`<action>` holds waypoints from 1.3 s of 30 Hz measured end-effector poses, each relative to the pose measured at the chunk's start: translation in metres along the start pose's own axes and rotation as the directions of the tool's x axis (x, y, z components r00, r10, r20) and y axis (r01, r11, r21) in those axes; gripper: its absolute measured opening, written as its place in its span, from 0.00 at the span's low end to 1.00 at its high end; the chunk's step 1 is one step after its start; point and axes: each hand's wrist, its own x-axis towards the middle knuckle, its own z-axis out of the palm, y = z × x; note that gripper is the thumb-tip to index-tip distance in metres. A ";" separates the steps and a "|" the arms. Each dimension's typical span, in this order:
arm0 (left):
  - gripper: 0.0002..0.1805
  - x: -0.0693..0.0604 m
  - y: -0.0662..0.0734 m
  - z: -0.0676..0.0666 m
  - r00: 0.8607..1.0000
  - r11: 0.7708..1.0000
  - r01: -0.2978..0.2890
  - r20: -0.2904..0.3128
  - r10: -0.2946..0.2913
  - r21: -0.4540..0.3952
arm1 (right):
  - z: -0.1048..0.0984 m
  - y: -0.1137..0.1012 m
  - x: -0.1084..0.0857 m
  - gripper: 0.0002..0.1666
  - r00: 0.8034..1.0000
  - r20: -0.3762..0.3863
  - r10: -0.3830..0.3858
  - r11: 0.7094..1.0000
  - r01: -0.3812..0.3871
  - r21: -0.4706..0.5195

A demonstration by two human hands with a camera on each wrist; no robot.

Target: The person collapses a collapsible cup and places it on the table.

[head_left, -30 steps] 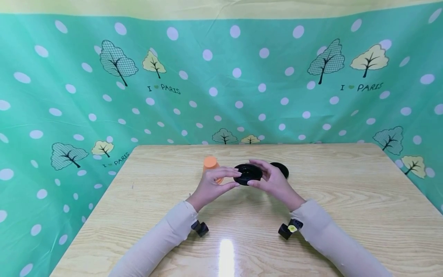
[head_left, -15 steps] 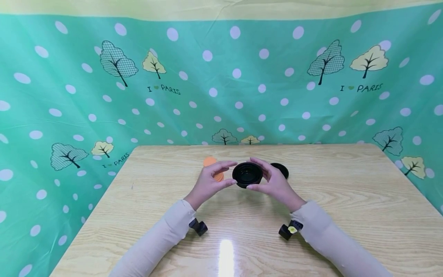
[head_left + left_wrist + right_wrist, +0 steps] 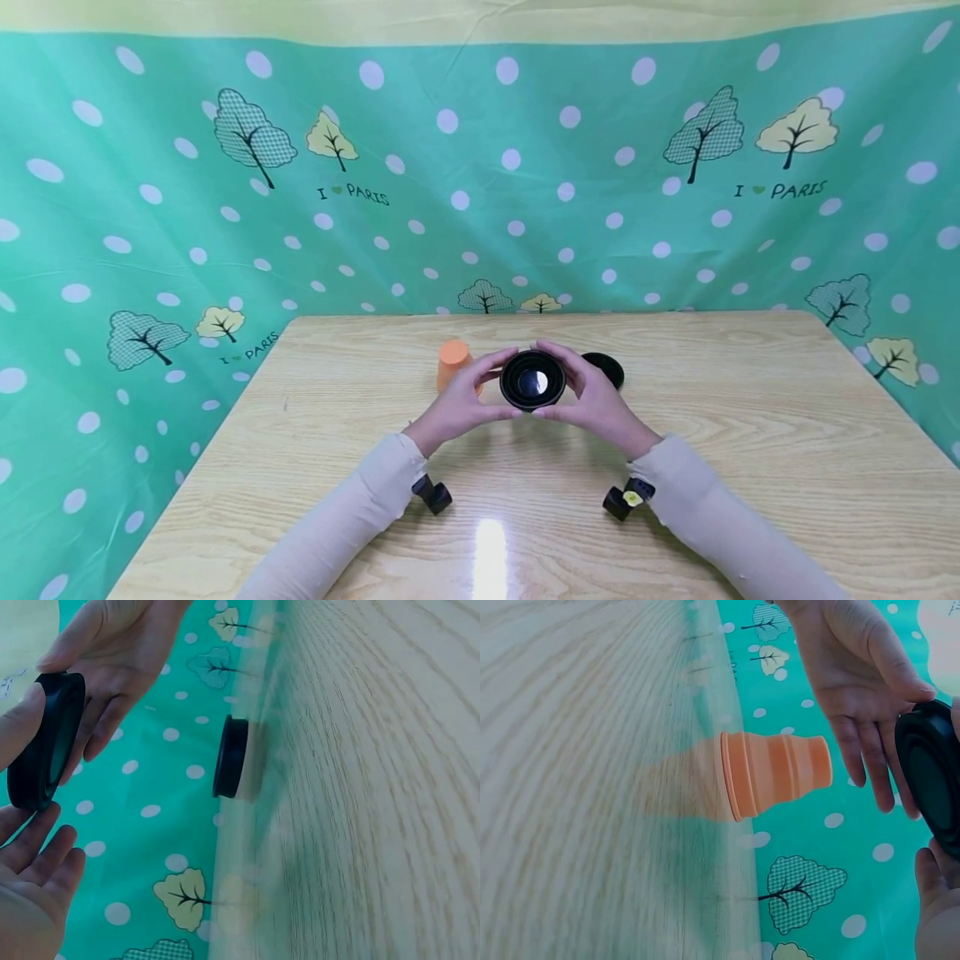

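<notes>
Between both hands, raised off the table, is a black collapsible cup. Its stepped rings and round opening face the head camera, and a bright reflection lies inside. My left hand holds the cup's left side, thumb at the lower edge and fingers at the upper edge. On the opposite side my right hand grips it the same way. An orange collapsible cup stands extended on the table with its wide rim down; in the head view my left hand partly covers it. Behind the right hand lies a black flanged disc.
The wooden table reaches back to a green dotted cloth hanging behind it. Each wrist carries a small black camera on a strap. Light glares on the table near the front.
The black cup has tilted so its opening faces the head camera more squarely, and its inside shows deeper. My left fingers moved from over its rim to its outer edge.
</notes>
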 end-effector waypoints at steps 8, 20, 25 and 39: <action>0.41 0.002 -0.024 0.002 0.997 0.997 -0.063 -0.038 0.064 0.037 | 0.000 0.004 0.000 0.52 1.000 0.022 0.003 0.994 -0.001 -0.111; 0.42 0.002 -0.029 0.002 0.993 0.994 -0.090 -0.075 0.095 0.066 | 0.001 0.002 0.000 0.53 1.000 0.011 0.009 0.984 -0.007 -0.179; 0.43 0.001 -0.029 0.000 0.989 0.987 -0.122 -0.071 0.129 0.104 | 0.001 0.002 0.000 0.51 1.000 -0.005 -0.003 0.981 0.002 -0.195; 0.42 0.000 -0.029 -0.026 0.979 0.983 -0.073 -0.176 0.103 0.171 | 0.006 0.018 0.010 0.48 0.984 -0.116 0.139 0.973 -0.157 -0.170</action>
